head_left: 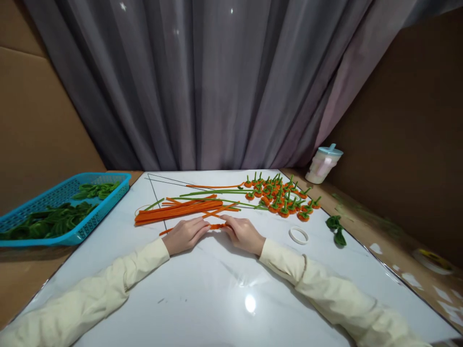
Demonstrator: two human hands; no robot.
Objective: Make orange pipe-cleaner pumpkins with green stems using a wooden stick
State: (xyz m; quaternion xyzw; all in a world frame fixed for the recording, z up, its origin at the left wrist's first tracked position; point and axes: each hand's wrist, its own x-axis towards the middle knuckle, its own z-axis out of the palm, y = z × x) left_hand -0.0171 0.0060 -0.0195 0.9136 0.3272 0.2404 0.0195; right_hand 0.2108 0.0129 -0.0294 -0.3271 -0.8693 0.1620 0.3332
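Orange strip pinched btwn both hands, mid-table

Person's L hand [186,235] & R hand [243,234] face each other over the white tabletop [202,299], fingers curled in & fingertips closed on a short orange strip [217,226], which shows in the gap btwn them. Another orange end [166,232] pokes out just L of the L hand; can't tell if it's the same pc. Fine detail of the grip is too small to read.

Just beyond the hands: orange bundle [177,212] of long fuzzy stems lying flat, w/ a few loose ones crossed at its R end. Green stems [217,191] run behind it toward a cluster of orange-&-green pcs [284,208] at far R, their green stalks mostly pointing up. White ring [298,235] lies flat nr the cluster, R of the R hand; dk green leaf pcs [339,232] sit further R, nr the table edge.

Far L: blue basket [88,230] holding dk green loops [54,219] in front & lighter green loops [96,191] at back. Far R, past the tabletop: lidded cup [323,166], pale w/ a blue lid. Gray curtain [217,86] hangs behind it all.
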